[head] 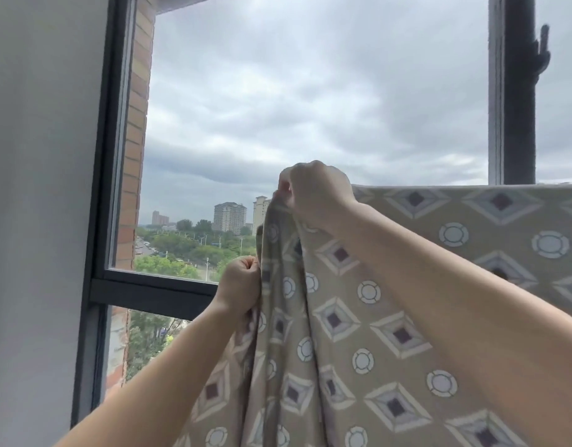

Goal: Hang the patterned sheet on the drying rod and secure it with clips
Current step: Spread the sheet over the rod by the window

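The patterned sheet (358, 333) is tan with white diamonds and circles. It hangs in front of the window, its top edge running level from the middle to the right side of the view. The rod under that edge is hidden by the cloth. My right hand (313, 195) is raised and pinches the sheet's upper left corner. My left hand (239, 285) is lower and grips the sheet's left edge, which falls in folds. No clips are in view.
A dark window frame (101, 188) with a horizontal bar (149, 287) stands at the left, beside a grey wall (36, 188). A dark vertical window post (516, 91) with a handle rises at the upper right. Outside are brick, trees and buildings.
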